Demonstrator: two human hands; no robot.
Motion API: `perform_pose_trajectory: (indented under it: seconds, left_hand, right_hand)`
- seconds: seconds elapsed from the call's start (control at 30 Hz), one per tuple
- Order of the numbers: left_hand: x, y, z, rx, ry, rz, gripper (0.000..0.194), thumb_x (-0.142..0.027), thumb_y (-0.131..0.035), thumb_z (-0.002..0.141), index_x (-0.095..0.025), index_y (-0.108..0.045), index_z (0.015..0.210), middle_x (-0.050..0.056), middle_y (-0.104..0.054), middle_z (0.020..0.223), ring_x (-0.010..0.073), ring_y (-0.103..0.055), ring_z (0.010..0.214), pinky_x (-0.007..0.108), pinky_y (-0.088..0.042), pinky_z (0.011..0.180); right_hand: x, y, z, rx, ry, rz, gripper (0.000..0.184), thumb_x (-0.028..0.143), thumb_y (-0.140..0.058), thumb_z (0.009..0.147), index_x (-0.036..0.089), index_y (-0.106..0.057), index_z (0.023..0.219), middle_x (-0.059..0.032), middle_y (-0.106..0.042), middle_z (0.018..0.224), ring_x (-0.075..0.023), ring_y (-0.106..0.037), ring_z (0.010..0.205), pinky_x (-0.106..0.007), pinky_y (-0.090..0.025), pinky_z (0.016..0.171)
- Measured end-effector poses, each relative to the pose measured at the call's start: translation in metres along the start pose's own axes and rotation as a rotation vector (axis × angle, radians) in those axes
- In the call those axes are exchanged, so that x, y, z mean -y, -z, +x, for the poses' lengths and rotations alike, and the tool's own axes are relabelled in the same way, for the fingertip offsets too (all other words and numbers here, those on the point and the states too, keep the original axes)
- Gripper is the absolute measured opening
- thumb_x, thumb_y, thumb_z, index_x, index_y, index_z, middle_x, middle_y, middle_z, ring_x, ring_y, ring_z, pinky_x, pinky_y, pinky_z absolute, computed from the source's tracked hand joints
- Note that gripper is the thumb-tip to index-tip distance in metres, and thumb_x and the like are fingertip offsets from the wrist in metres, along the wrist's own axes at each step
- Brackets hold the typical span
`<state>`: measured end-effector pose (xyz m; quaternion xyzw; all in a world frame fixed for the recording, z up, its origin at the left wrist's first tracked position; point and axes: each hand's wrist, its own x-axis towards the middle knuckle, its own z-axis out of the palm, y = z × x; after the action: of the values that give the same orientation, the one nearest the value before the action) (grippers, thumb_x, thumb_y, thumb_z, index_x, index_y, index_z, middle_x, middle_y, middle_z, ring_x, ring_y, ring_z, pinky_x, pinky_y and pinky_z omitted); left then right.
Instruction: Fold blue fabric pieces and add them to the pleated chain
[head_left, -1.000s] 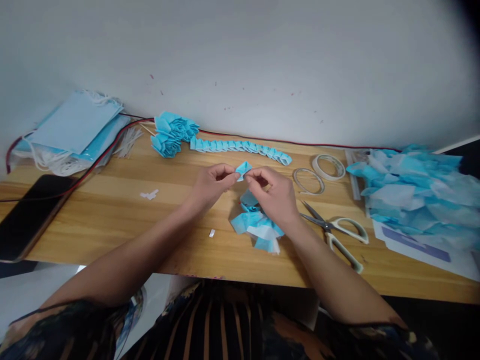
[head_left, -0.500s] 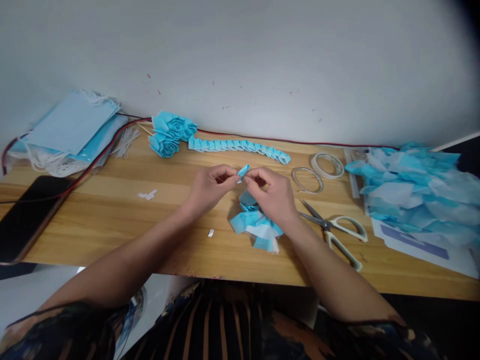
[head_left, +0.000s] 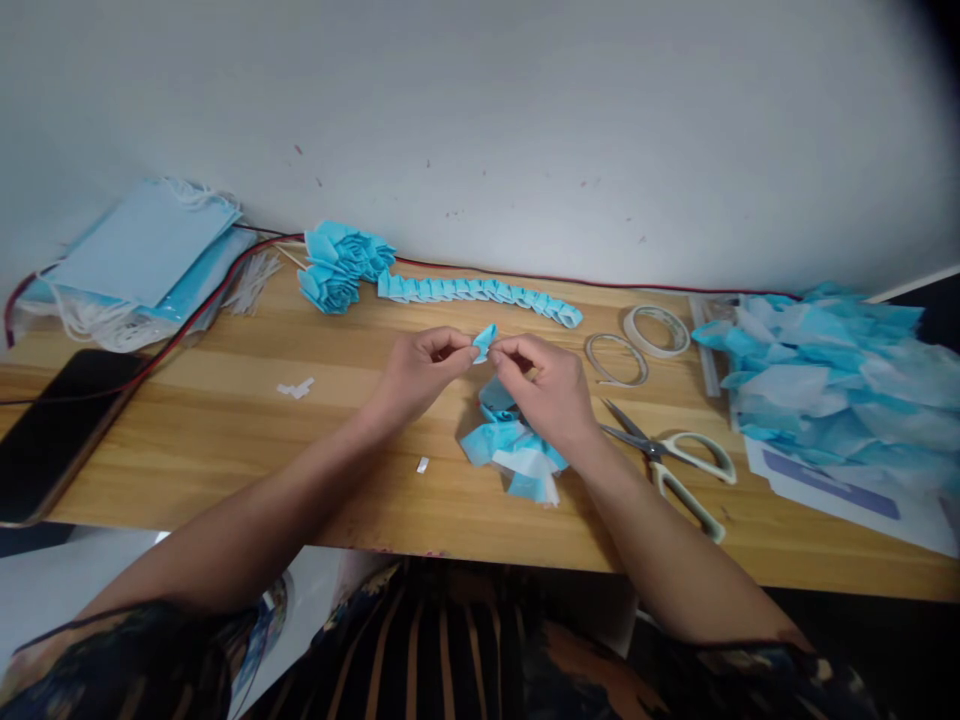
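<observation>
Between the fingertips of both hands is a small folded piece of blue fabric [head_left: 485,341], held above the middle of the table. My left hand [head_left: 422,372] pinches its left side. My right hand [head_left: 546,385] has thumb and forefinger closed at its right edge. Beneath and beside my right hand lies a loose bunch of blue and white fabric pieces [head_left: 517,450], partly covered by that hand. Behind the hands, a row of folded blue petals [head_left: 480,291] stretches from the blue fabric flowers [head_left: 341,265] toward the right.
Open scissors [head_left: 654,450] and two tape rolls [head_left: 657,331] lie right of my hands. Farther right is a heap of blue and white fabric [head_left: 832,385]. A phone [head_left: 64,430], blue face masks [head_left: 146,245], a red-black cable [head_left: 196,325] and white scraps [head_left: 295,388] are at left.
The blue folded piece has turned slightly and shows more of its face between the fingers. Both hands stay in nearly the same place.
</observation>
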<state>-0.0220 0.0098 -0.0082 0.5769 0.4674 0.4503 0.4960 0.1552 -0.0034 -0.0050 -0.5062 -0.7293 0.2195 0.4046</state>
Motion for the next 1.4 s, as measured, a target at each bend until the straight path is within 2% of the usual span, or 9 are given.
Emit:
perform_pose_trajectory:
  seconds: [0.13, 0.27, 0.37, 0.53, 0.87, 1.07, 1.23, 1.3, 1.4]
  left_hand:
    - [0.002, 0.004, 0.004, -0.033, 0.04, -0.064, 0.024, -0.041, -0.07, 0.075, -0.018, -0.064, 0.068, -0.002, -0.057, 0.063, 0.0112, -0.047, 0.061, 0.026, -0.039, 0.061]
    - [0.001, 0.006, 0.005, -0.021, 0.073, -0.106, 0.023, -0.039, -0.072, 0.075, -0.018, -0.065, 0.071, -0.001, -0.06, 0.065, 0.0116, -0.051, 0.062, 0.026, -0.044, 0.063]
    - [0.0, 0.005, 0.004, 0.03, 0.093, -0.095, 0.023, -0.039, -0.072, 0.075, -0.018, -0.065, 0.071, -0.001, -0.062, 0.067, 0.0112, -0.052, 0.062, 0.026, -0.045, 0.063]
    - [-0.002, 0.002, 0.002, 0.051, 0.112, -0.091, 0.028, -0.045, -0.071, 0.075, -0.018, -0.066, 0.073, 0.0, -0.064, 0.068, 0.0119, -0.054, 0.064, 0.025, -0.046, 0.063]
    - [0.002, 0.003, 0.003, 0.059, 0.075, -0.099, 0.026, -0.039, -0.072, 0.072, -0.019, -0.057, 0.068, -0.002, -0.055, 0.065, 0.0111, -0.047, 0.063, 0.026, -0.039, 0.062]
    - [-0.001, 0.004, 0.002, 0.082, 0.099, -0.089, 0.025, -0.038, -0.07, 0.074, -0.019, -0.056, 0.066, -0.002, -0.054, 0.064, 0.0114, -0.048, 0.063, 0.026, -0.041, 0.064]
    - [-0.003, 0.005, 0.002, 0.098, 0.118, -0.094, 0.025, -0.039, -0.069, 0.078, -0.019, -0.06, 0.065, -0.001, -0.058, 0.063, 0.0126, -0.052, 0.063, 0.027, -0.047, 0.067]
    - [-0.004, 0.005, 0.002, 0.059, 0.082, -0.082, 0.023, -0.04, -0.067, 0.08, -0.018, -0.064, 0.071, 0.0, -0.06, 0.065, 0.0128, -0.053, 0.064, 0.027, -0.047, 0.065]
    - [-0.007, 0.004, 0.0, -0.117, -0.072, -0.033, 0.02, -0.038, -0.066, 0.083, -0.019, -0.067, 0.081, 0.001, -0.064, 0.072, 0.0124, -0.053, 0.065, 0.026, -0.045, 0.062]
  right_hand:
    - [0.007, 0.007, 0.002, 0.031, -0.044, 0.073, 0.016, 0.025, -0.059, 0.09, 0.022, -0.074, 0.085, -0.0015, -0.076, 0.082, -0.0161, -0.065, 0.073, -0.029, -0.048, 0.071]
    - [0.007, 0.015, 0.006, -0.042, -0.158, 0.12, 0.017, 0.032, -0.059, 0.09, 0.021, -0.07, 0.081, -0.0011, -0.071, 0.077, -0.0159, -0.061, 0.07, -0.029, -0.046, 0.066]
    - [0.002, 0.015, 0.009, 0.04, -0.182, 0.181, 0.014, 0.033, -0.063, 0.086, 0.021, -0.071, 0.087, 0.0003, -0.068, 0.077, -0.0144, -0.058, 0.069, -0.027, -0.045, 0.064]
    - [-0.004, 0.01, 0.008, 0.112, -0.199, 0.219, 0.017, 0.032, -0.064, 0.084, 0.02, -0.062, 0.072, 0.0039, -0.054, 0.065, -0.0111, -0.047, 0.06, -0.026, -0.038, 0.058]
    - [0.001, 0.014, 0.009, 0.233, -0.31, 0.431, 0.02, 0.039, -0.07, 0.08, 0.02, -0.065, 0.076, 0.0037, -0.054, 0.068, -0.0111, -0.046, 0.063, -0.026, -0.038, 0.06]
    - [-0.002, 0.01, 0.007, 0.195, -0.324, 0.415, 0.022, 0.037, -0.068, 0.081, 0.021, -0.059, 0.068, 0.0059, -0.046, 0.061, -0.01, -0.04, 0.055, -0.026, -0.033, 0.054]
    - [0.001, 0.011, 0.009, 0.182, -0.347, 0.447, 0.024, 0.039, -0.069, 0.078, 0.021, -0.058, 0.066, 0.0045, -0.049, 0.06, -0.0109, -0.041, 0.058, -0.026, -0.035, 0.055]
    - [0.0, 0.011, 0.01, 0.156, -0.338, 0.431, 0.024, 0.039, -0.069, 0.078, 0.021, -0.059, 0.067, 0.004, -0.051, 0.061, -0.011, -0.042, 0.059, -0.026, -0.034, 0.056]
    - [-0.003, 0.009, 0.009, 0.097, -0.311, 0.388, 0.021, 0.037, -0.068, 0.08, 0.021, -0.061, 0.069, 0.0041, -0.052, 0.063, -0.0109, -0.043, 0.059, -0.026, -0.034, 0.057]
